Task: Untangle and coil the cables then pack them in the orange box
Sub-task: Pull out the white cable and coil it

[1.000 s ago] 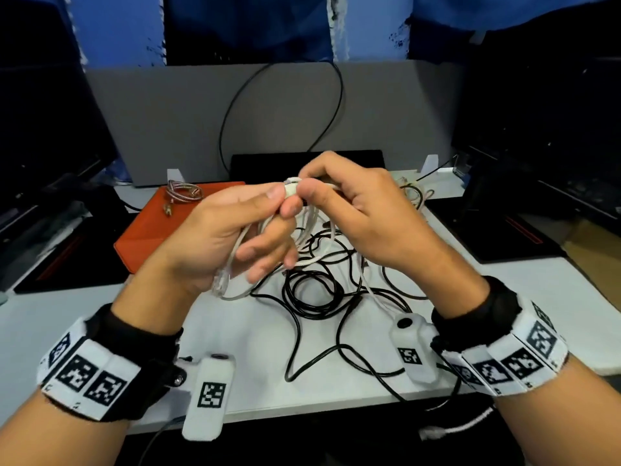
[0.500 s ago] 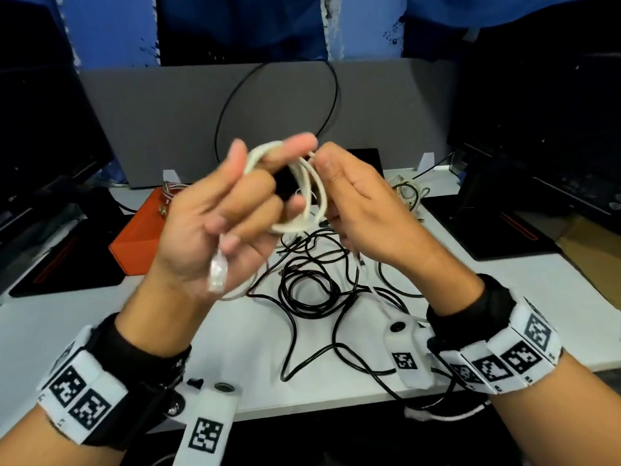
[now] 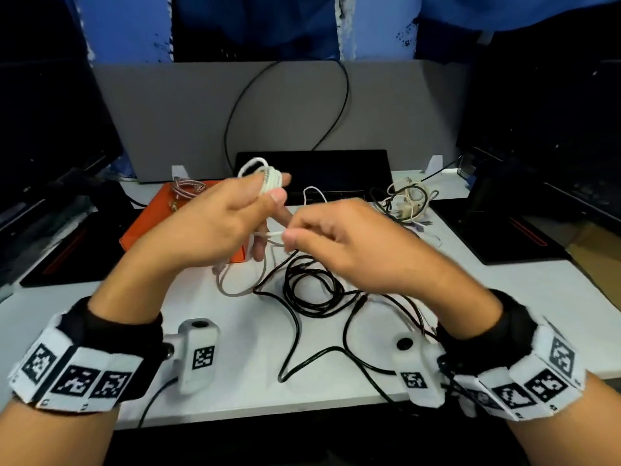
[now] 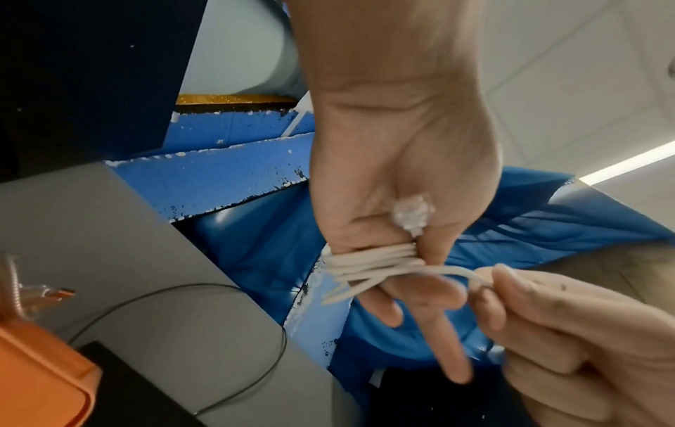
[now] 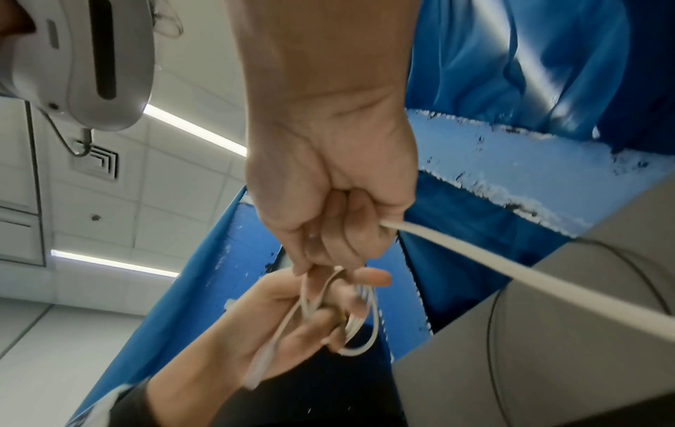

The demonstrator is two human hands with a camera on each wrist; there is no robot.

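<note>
Both hands are up over the white table (image 3: 235, 348), working one white cable (image 3: 265, 178). Left hand (image 3: 215, 227) has several turns of it bunched between thumb and fingers; loops stick up above the thumb, and one finger points out straight in the left wrist view. Connector end dangles under the left palm. Right hand (image 3: 353, 243) sits just beside the left, fingers curled, pinching the free run of the same cable between thumb and forefinger; the strand runs short and taut between the two hands. In the right wrist view the cable (image 5: 511, 274) exits the closed fist and trails away.

Orange box (image 3: 148, 223) lies on the table behind the left hand, a braided cable (image 3: 184, 190) coiled on it. Tangle of black cables (image 3: 312, 290) on the table below the hands. Another mixed white/black bundle (image 3: 408, 196) far right, well apart from the hands.
</note>
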